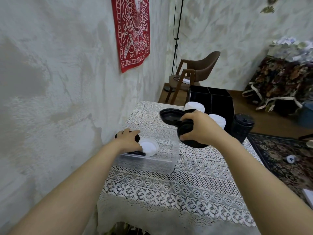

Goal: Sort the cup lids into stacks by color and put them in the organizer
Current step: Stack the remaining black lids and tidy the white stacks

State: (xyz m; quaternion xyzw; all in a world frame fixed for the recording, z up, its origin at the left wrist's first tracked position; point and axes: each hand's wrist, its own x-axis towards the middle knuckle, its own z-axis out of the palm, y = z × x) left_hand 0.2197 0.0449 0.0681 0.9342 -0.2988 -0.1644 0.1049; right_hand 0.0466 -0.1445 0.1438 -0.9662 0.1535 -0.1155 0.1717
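My right hand (199, 128) hangs just past the far right corner of the clear bin (152, 162), its fingers wrapped around a stack of black lids (186, 133). One loose black lid (170, 115) juts out askew from the stack's top. I judge it should be squared up before anything else goes on, or it will slip off.

My left hand (129, 139) is down inside the bin at its left end, fingers draped over a black lid (135, 153) that lies just beside a white lid (149, 146). Whether those fingers have closed on the rim I cannot tell from here. The good move, I think, is to pinch only the black one by its edge, lift it straight up clear of the white, and nest it the same way up on the stack.

The organizer (218, 100) stands beyond the bin to its right, white stacks (194, 106) against it.
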